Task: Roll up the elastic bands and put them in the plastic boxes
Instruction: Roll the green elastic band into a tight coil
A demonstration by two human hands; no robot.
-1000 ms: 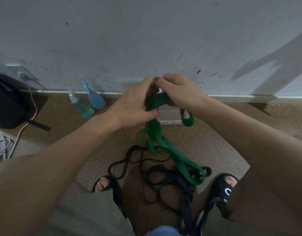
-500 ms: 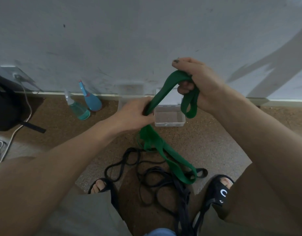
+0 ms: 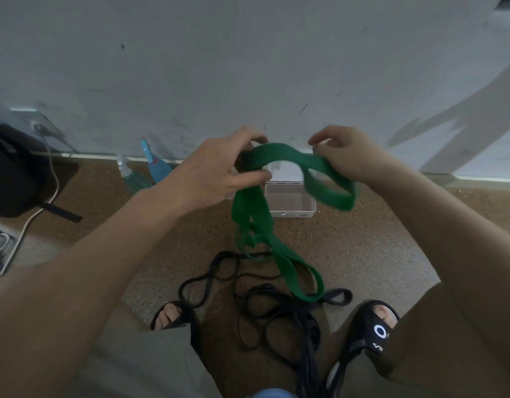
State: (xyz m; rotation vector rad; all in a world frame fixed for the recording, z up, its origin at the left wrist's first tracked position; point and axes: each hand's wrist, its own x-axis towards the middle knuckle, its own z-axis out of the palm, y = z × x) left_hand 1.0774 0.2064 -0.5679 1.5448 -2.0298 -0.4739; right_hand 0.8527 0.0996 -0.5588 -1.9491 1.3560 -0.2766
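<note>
Nearest, between the sandalled feet, lying tangled on the floor: black bands (image 3: 276,308), waiting their turn; above them, hanging slack, tail of the green band (image 3: 265,225), being gathered for rolling; gripping its upper part, left hand (image 3: 216,170); pinching a formed loop, right hand (image 3: 345,156), apparently to start the coil; beyond, sitting open by the wall, plastic box (image 3: 289,201), seemingly ready to receive it.

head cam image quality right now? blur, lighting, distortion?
Head view: dim, flat light; a broad shadow crosses the wall at right. Motion blur softens the green band loop near the right hand; the left hand is sharper. Wide-angle bowing curves the baseboard. No glare.
</note>
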